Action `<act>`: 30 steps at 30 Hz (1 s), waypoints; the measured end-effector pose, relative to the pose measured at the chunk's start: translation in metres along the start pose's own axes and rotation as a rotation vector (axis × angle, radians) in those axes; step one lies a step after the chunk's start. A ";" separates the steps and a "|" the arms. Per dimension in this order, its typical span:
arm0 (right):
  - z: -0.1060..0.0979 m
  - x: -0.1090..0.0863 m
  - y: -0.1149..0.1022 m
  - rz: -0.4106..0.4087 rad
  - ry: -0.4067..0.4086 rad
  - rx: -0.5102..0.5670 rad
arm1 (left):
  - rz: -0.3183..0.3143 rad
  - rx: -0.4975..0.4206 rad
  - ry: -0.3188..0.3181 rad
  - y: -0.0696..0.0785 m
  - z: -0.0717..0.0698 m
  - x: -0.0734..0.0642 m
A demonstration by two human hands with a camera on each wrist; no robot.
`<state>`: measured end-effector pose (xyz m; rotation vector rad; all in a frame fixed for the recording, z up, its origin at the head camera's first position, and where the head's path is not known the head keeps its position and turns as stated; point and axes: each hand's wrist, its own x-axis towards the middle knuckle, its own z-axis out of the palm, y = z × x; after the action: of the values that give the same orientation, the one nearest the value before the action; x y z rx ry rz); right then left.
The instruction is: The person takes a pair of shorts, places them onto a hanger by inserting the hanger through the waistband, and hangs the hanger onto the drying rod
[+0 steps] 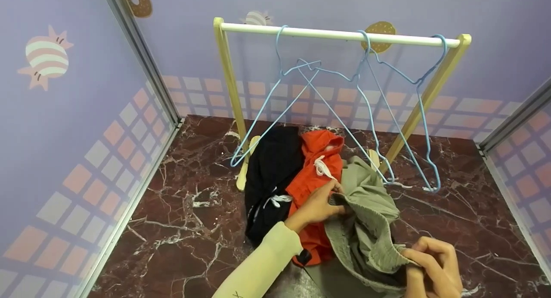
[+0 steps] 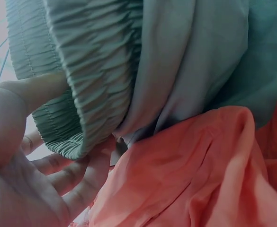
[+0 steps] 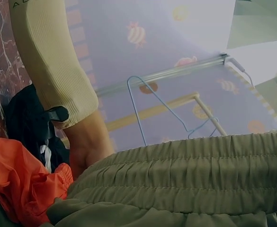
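Observation:
Olive-green drawcord-free-looking garment aside, both hands are at one piece: olive-green elastic-waist pants (image 1: 372, 192), their waistband stretched into an open loop. At the waistband's left end my left hand (image 1: 318, 205) grips the edge. In the left wrist view its thumb (image 2: 39, 90) is inside the gathered waistband (image 2: 93, 66) and the fingers are outside. My right hand (image 1: 437, 265) pinches the waistband's other end, low on the right. Under and left of the pants lie an orange-red garment (image 1: 316, 177) with a white drawstring and a black garment (image 1: 273, 160), also with a white drawstring.
A rack with a white rail (image 1: 327, 32) and wooden posts (image 1: 230, 78) stands behind the clothes. Three blue wire hangers (image 1: 263, 106) hang from it, some reaching down in front of the clothes. Patterned walls (image 1: 47, 130) enclose the dark red marbled floor (image 1: 172, 233).

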<state>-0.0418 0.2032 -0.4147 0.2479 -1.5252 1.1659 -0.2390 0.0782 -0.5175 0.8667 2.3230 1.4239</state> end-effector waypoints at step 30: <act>-0.002 0.005 0.004 0.014 0.073 0.027 | 0.035 0.046 0.096 0.004 -0.022 -0.009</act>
<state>-0.0450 0.2087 -0.4122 0.2107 -1.4498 1.1951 -0.2416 0.0583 -0.5039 0.8745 2.4307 1.4624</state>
